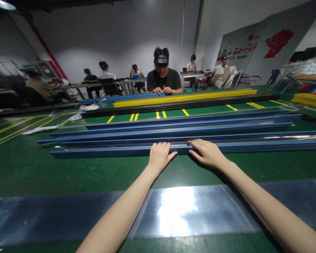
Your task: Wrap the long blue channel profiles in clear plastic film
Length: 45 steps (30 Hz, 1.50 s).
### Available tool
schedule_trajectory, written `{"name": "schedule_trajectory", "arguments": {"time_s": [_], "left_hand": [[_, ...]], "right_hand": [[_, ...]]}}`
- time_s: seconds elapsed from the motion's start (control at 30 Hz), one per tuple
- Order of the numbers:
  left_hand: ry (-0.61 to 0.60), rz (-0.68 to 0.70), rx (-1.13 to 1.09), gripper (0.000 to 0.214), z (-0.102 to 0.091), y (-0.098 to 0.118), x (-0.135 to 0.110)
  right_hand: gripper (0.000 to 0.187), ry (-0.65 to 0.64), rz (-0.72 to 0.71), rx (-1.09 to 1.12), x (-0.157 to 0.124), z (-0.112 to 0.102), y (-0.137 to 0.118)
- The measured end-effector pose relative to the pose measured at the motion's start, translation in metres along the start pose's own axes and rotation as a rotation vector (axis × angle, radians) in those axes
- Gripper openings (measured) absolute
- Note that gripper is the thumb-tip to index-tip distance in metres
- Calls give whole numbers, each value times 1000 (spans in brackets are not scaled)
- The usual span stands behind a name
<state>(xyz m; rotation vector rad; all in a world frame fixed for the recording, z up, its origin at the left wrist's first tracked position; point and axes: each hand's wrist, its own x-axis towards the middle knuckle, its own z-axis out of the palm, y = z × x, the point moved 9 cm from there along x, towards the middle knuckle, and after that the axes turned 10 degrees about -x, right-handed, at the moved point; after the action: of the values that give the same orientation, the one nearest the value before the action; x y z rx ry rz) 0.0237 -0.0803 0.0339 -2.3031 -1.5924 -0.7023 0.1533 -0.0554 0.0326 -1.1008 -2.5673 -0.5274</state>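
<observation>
A long blue plastic channel [116, 151] lies crosswise on the green table just in front of me. My left hand [159, 158] is closed over its near wall, the fingers hooked over the top and the thumb pointing right along the front face. To its right, my right hand [208, 153] grips the same channel, with the fingertips inside and the thumb against the near side. A small dark spot shows at the right fingertips; I cannot tell what it is. Behind this channel lie more blue channels [171, 129], roughly parallel to it.
A glossy clear sheet [100, 214] spans the table beneath my forearms. Farther off are a yellow channel [185, 98], a black channel [147, 109] and crumpled clear plastic [89, 107]. Across the table a person [164, 79] works with both hands on a blue strip; several people sit behind.
</observation>
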Motion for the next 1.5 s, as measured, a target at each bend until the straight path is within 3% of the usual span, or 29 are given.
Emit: {"name": "schedule_trajectory", "arguments": {"time_s": [1.5], "left_hand": [[88, -95, -43, 41, -8, -11, -3]], "right_hand": [[36, 2, 13, 6, 0, -1, 0]]}}
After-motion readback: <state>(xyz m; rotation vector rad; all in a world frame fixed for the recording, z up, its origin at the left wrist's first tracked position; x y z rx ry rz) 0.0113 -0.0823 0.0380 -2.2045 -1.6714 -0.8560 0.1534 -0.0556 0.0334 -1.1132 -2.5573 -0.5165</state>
